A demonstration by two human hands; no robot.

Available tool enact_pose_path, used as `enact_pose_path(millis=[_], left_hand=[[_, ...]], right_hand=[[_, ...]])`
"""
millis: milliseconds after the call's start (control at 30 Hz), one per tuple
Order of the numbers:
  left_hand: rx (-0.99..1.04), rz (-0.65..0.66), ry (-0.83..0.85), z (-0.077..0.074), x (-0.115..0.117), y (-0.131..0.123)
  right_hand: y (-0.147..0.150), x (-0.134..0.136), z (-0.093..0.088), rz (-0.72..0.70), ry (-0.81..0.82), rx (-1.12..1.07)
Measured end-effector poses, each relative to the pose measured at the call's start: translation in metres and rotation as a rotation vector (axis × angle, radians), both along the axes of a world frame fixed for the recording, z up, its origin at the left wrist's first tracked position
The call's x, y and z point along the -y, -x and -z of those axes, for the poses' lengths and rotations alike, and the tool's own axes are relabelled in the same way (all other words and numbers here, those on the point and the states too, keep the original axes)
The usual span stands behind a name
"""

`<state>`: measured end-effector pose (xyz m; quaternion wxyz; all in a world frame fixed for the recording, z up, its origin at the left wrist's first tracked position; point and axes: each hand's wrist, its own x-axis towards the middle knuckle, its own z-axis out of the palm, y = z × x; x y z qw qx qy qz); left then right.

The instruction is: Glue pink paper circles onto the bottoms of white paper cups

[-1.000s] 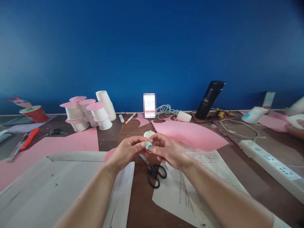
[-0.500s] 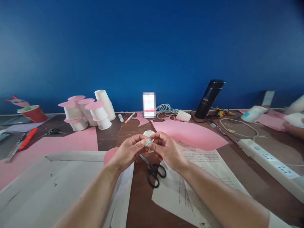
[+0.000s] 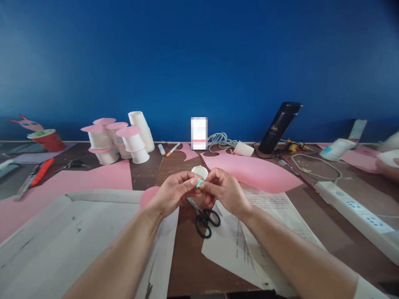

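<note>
My left hand (image 3: 173,192) and my right hand (image 3: 225,190) meet above the middle of the brown table (image 3: 187,265). Between their pinched fingertips sits a small teal piece (image 3: 198,182). Just behind the fingers shows the rim of a small white cup (image 3: 200,170); whether a hand holds it I cannot tell. Black scissors (image 3: 204,217) lie on the table under my hands. A pink paper disc (image 3: 148,196) peeks out behind my left wrist.
White paper sheets (image 3: 68,236) cover the near left, printed pages (image 3: 264,232) the near right. Large pink paper (image 3: 255,172) lies behind my hands. Stacked white cups with pink lids (image 3: 120,141) stand far left. A black flask (image 3: 279,124), a power strip (image 3: 355,207) and another person's hand (image 3: 388,166) are on the right.
Both hands have risen slightly and stay pinched together on the teal piece. The view has shifted a little; nothing on the table has moved.
</note>
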<state>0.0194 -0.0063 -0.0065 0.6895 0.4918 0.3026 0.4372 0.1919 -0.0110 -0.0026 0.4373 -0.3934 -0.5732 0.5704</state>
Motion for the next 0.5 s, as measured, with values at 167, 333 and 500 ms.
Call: enact_pose_path(millis=[167,333,500], left_hand=[[-0.002,-0.014,0.017,0.0017,-0.0006,0.0008],[0.008,-0.016,0.02,0.0008,-0.0005,0.0005],[0.012,-0.01,0.022,-0.0025,0.0014,-0.0006]], right_hand=[[-0.0002,0.0003,-0.0001,0.014,-0.011,0.022],[0.0005,0.0003,0.0006,0.013,-0.014,0.0],[-0.0005,-0.0011,0.0036,0.003,-0.009,-0.018]])
